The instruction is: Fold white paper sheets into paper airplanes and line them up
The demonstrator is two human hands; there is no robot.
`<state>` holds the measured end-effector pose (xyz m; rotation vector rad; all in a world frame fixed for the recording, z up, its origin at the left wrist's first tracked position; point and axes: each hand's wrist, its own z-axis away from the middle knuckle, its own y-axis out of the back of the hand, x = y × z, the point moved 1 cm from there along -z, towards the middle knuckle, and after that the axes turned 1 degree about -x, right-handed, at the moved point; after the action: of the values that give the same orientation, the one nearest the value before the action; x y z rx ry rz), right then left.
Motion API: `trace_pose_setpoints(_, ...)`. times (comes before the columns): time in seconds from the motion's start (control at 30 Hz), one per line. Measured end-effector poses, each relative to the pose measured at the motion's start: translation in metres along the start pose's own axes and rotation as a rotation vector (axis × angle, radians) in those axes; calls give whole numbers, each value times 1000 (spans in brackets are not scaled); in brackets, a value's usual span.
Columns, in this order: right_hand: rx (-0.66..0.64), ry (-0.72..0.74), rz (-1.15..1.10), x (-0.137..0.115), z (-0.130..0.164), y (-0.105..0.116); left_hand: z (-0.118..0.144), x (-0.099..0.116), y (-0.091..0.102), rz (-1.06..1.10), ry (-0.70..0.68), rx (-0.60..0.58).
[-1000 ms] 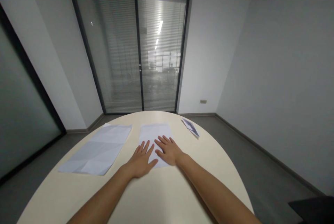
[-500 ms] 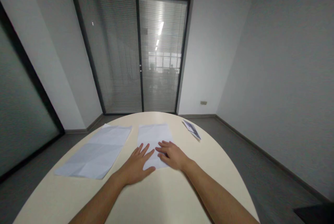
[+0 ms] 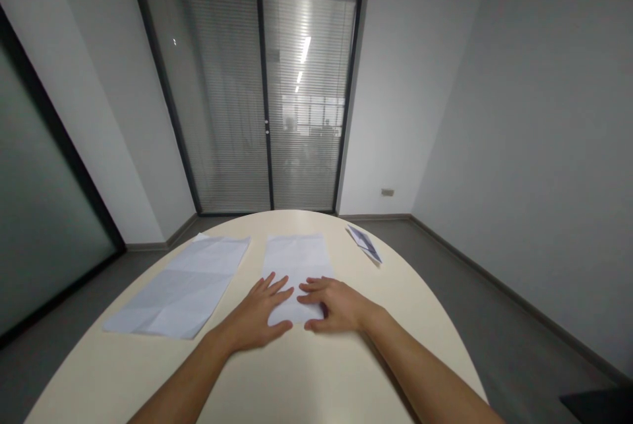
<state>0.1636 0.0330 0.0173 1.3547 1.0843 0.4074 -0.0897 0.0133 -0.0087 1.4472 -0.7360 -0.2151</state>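
White sheet [image 3: 297,252], ctr of frame, lies flat on pale table [image 3: 297,378], light creases; its near edge is partly under your hands, far half uncovered. L hand [image 3: 264,312] palm down on its near-left corner area, fingers fanned, thumb sticking out to the R nr the bottom edge. R hand [image 3: 333,304] at near-right side: fingers a bit apart, thumb well below them, palm looks arched w/ dark gap under. No pinch visible in either hand; can't tell how hard fingertips press.

Bigger creased sheet [image 3: 182,282] at left of frame, just beside your L forearm [image 3: 199,371]. Folded paper [image 3: 364,244], right of ctr, tilted, nr the table's rim.

Risks, my read:
- Uneven push: if one hand drags harder, sheet skews or slides, b/c smooth-looking top prob gives little grip.
- R thumb catching the near edge: could buckle it or leave a stray crease.
- L forearm swinging out: might snag bigger sheet's near corner & shift it.
- R arm sweeping fwd: could knock folded paper over the rim; it's light, so a draft might do likewise.
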Motion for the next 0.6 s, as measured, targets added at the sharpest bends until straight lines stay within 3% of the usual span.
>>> trace_pose_setpoints(0.6, -6, -47, 5, 0, 3, 9, 1, 7, 3, 8, 37, 132)
